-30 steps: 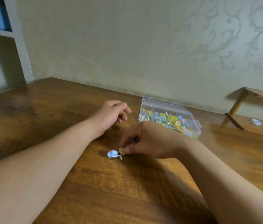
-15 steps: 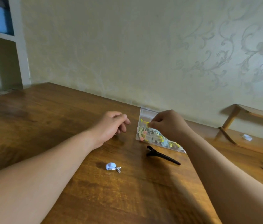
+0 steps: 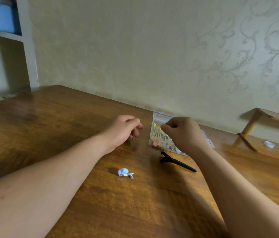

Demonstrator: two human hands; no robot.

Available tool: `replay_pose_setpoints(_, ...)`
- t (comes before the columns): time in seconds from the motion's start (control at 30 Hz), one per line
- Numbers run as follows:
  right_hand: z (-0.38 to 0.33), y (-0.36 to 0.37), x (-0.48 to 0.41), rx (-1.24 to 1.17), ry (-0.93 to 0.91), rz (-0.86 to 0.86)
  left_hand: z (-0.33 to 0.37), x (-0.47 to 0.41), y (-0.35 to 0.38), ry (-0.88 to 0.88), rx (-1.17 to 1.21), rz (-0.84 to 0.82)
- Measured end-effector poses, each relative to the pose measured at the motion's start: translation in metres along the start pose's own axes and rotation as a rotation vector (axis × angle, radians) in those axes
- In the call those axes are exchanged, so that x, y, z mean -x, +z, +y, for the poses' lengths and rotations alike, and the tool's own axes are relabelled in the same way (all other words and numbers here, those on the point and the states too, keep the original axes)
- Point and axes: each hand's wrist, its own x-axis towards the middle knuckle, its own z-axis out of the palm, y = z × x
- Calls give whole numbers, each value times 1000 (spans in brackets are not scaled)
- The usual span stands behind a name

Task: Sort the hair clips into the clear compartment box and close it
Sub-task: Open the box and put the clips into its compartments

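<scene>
Over the box [image 3: 157, 115], right hand [image 3: 186, 134]: fingers curled, thumb and forefinger tips drawn together above the left end. Whether a small clip sits in the pinch cannot be told; the fingertips hide it. Judged a drop-in pose, with the tips pointing down toward the sorted clips [image 3: 155, 143] already inside. Left hand [image 3: 123, 129]: rests on the bench [image 3: 58, 127] just left of the box and apart from it, fingers loosely curled, nothing in them. Likely parked there to steady the box should it slide. The box stands at the far bench edge, close to the wall [image 3: 135, 57], out of the way of the working area. Open or closed not readable, since the right hand covers most of it. Two clips lie loose on the bench, not yet sorted. The black clip [image 3: 176, 162] is just in front of the box, beside the right wrist. The blue clip [image 3: 123, 172] is nearer, between the forearms, well apart from the box. Both look within easy reach of the right hand. Closing judged the last step. Far right: wooden rack [image 3: 255, 115], small white item [image 3: 269, 144] under it.
</scene>
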Motion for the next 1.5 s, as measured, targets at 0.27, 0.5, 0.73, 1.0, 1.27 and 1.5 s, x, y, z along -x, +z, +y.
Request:
replay_pose_setpoints(0.27,-24,20,49,-68,-372,-152,-2,1,-3,9,9,-5)
replay_pose_setpoints(0.5,-33,21,64,-169,-429,-694,1,2,-1,-13,-21,26)
replay_pose_setpoints(0.73,-20,10,52,-397,-335,-536,-1,1,-1,6,8,10)
replay_pose_setpoints(1.0,11,-26,-12,-341,59,-60,0,1,1,14,-18,-6)
replay_pose_setpoints(1.27,0,-2,-29,-57,109,-174,-1,2,1,3,-5,-3)
replay_pose_setpoints(1.5,-6,15,-36,19,138,-167,0,2,1,-1,-14,-6)
